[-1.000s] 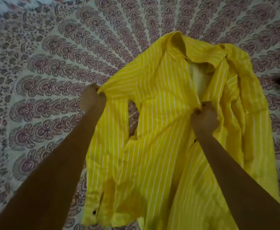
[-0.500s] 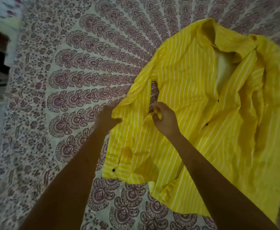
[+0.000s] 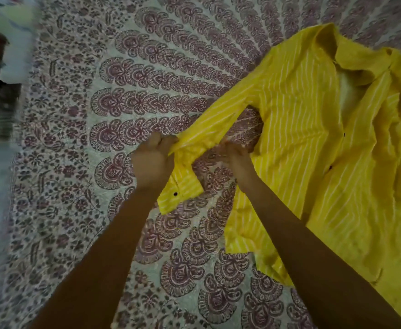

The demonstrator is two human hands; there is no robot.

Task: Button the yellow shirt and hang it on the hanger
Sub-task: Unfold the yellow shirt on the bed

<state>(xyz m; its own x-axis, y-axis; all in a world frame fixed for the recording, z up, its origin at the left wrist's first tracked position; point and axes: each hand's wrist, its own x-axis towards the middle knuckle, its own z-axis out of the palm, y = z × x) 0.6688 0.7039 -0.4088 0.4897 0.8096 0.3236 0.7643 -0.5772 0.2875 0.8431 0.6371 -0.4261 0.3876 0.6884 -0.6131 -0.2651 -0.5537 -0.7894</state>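
The yellow shirt (image 3: 313,143) lies on the right of the frame over a patterned bedspread (image 3: 147,79). The left hand (image 3: 152,160) is clamped on its sleeve (image 3: 209,129); the right hand (image 3: 238,155) pinches the sleeve's lower edge. No writing is readable.

1. Legible text: none in the head view.
2. Yellow shirt (image 3: 313,143): white stripes and dark buttons only; no label, brand or size mark can be read; the pale inner neck area carries no readable tag.
3. Bedspread (image 3: 99,162): printed floral and paisley pattern only; no letters, numbers or signs.
4. Left edge of the view: blurred; nothing there can be read.
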